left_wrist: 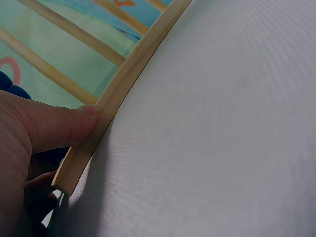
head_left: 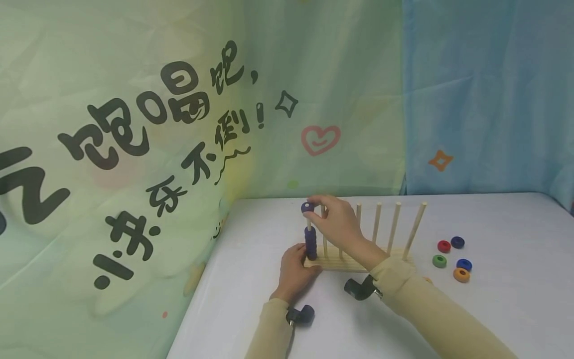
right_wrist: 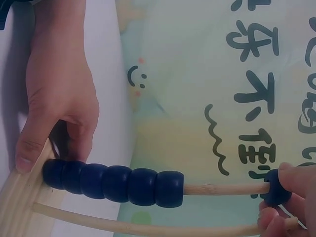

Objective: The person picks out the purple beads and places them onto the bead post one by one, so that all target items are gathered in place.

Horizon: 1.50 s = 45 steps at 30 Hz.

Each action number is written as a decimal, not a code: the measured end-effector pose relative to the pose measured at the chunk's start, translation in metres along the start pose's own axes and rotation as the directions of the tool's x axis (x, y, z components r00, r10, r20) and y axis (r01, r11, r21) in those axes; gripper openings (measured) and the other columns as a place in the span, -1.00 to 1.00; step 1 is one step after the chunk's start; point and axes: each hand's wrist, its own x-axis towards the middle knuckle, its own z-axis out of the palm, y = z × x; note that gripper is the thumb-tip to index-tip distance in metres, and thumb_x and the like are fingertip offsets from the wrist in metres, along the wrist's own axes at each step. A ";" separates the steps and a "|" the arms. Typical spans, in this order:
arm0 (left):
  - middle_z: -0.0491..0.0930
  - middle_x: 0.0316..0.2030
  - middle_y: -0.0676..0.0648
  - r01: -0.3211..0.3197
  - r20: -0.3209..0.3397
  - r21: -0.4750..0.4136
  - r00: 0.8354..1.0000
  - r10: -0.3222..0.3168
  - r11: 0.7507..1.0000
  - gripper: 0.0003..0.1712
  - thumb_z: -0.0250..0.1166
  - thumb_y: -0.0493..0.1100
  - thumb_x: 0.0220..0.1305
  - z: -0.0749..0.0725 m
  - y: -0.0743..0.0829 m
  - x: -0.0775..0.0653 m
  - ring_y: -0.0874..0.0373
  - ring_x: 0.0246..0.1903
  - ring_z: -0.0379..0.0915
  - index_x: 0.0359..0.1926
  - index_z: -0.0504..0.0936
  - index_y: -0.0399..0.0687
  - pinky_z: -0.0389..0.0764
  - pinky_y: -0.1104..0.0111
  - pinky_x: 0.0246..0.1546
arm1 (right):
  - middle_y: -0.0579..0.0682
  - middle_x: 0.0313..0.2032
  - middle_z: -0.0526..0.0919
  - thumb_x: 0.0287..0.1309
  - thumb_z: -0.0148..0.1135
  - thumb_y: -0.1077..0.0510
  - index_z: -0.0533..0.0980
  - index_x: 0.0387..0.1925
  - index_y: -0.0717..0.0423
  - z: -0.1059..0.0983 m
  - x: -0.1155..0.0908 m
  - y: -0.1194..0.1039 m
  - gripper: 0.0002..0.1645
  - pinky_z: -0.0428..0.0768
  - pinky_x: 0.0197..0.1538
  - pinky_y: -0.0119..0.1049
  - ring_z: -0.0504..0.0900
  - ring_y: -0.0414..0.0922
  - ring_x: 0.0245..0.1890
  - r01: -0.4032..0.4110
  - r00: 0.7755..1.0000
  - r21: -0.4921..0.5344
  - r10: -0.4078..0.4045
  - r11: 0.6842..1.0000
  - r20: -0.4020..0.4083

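A wooden peg rack (head_left: 341, 263) with a row of upright pegs stands on the table. Its leftmost peg carries a stack of several dark blue beads (right_wrist: 117, 182). At that peg's top, my right hand (head_left: 337, 223) pinches one more dark blue bead (right_wrist: 276, 187) between thumb and fingertips; the peg's tip shows through the bead's hole in the head view. My left hand (head_left: 296, 271) grips the left end of the wooden base, its thumb (left_wrist: 69, 126) along the front edge and its other fingers behind, partly hidden.
Right of the rack lie loose ring beads: a red bead (head_left: 444, 246), a green bead (head_left: 439, 261), an orange bead (head_left: 461, 274) and blue ones (head_left: 458, 242). Another orange bead (head_left: 428, 280) is partly hidden by the right sleeve. Printed cloth (head_left: 323, 89) hangs behind the white table (head_left: 506, 309).
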 end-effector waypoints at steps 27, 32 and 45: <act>0.57 0.10 -0.04 -0.014 -0.014 -0.001 1.000 0.014 1.000 -0.32 0.49 -0.01 -0.06 0.003 -0.004 0.001 0.00 0.18 0.40 0.15 0.60 -0.11 0.30 0.07 0.30 | -0.12 -0.29 0.73 0.12 0.39 0.16 0.65 -0.15 0.07 -0.012 -0.031 0.015 -0.77 0.52 -0.57 -0.40 0.54 -0.28 -0.60 0.079 0.992 0.157 -0.062 0.984 -0.112; 0.56 0.11 -0.03 0.015 0.003 -0.007 1.000 -0.015 1.000 -0.31 0.49 0.00 -0.05 0.002 -0.003 0.000 0.01 0.20 0.37 0.16 0.60 -0.09 0.28 0.09 0.32 | -0.11 -0.31 0.72 0.14 0.38 0.12 0.65 -0.17 0.09 -0.011 -0.042 0.026 -0.78 0.53 -0.57 -0.38 0.56 -0.23 -0.58 0.011 0.996 0.164 0.003 0.986 -0.086; 0.57 0.10 -0.03 0.001 -0.009 0.004 1.000 -0.001 1.000 -0.31 0.50 -0.02 -0.07 0.003 -0.003 0.000 0.00 0.19 0.39 0.15 0.60 -0.09 0.30 0.08 0.30 | -0.09 -0.31 0.73 0.13 0.39 0.10 0.66 -0.17 0.05 -0.004 -0.079 0.056 -0.77 0.54 -0.51 -0.41 0.58 -0.22 -0.54 -0.143 0.988 0.168 0.149 0.975 -0.026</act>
